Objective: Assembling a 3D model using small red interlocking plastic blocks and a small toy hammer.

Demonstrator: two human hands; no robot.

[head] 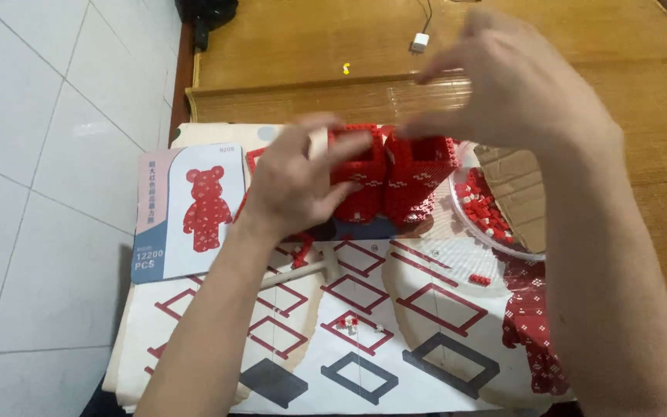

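With the left hand (299, 181) clamped on the hollow red brick model (391, 177) standing at the far middle of the instruction sheet (364, 324), the right hand (503, 85), fingers loosely pinched above, should press straight down, gently.

Right hand (503, 85) was motion-blurred at the fingertips; any grasped piece could not be told. Left side of the red brick model (391, 174) was hidden by the left hand (295, 181). Clear bowl (496, 241) was partly covered by the right forearm. Instruction sheet (364, 324) was cut off at the bottom edge.
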